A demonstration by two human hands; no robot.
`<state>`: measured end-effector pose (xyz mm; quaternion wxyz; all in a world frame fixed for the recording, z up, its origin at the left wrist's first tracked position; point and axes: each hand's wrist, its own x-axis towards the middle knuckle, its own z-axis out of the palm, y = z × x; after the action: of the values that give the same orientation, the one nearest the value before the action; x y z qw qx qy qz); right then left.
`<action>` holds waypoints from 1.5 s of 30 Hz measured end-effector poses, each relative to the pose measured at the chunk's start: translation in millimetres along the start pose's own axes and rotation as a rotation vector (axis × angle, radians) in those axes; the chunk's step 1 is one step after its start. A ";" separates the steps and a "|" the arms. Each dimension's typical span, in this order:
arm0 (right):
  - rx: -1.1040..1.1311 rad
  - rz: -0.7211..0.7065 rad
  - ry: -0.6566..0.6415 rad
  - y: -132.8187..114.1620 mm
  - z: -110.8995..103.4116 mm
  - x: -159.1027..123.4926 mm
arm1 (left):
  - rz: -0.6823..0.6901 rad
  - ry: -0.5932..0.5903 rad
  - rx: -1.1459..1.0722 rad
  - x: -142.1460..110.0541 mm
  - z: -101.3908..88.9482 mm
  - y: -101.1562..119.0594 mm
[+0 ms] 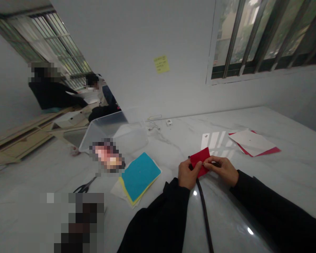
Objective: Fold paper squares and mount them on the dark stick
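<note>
A small red piece of cloth [200,155], perhaps felt, is held up off the white marbled table in front of me. My left hand [187,175] is closed on its left edge, with the thumb lying across the front. At the cloth's right side my right hand [224,170] is pinched, fingertips against the red surface. Whatever sits between those fingertips is too small to make out. A dark cord [205,218] runs below the cloth between my two sleeves toward the near edge of the view.
Left of my hands lie stacked blue and yellow sheets [140,177], then black-handled scissors [84,187]. A clear plastic bin [131,135] stands behind. White and red sheets [254,142] lie at right. A small white block [169,122] is near the wall. Two people sit far left.
</note>
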<state>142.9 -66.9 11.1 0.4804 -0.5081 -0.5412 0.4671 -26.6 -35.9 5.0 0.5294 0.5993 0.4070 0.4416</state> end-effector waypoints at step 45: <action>0.092 -0.046 0.094 0.5 7.5 -6.7 | -0.098 -0.043 -0.224 -0.2 2.7 11.0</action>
<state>135.6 -73.7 9.5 0.5389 -0.4942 -0.5075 0.4559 -23.8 -38.0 15.9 0.6226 0.5252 0.3723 0.4448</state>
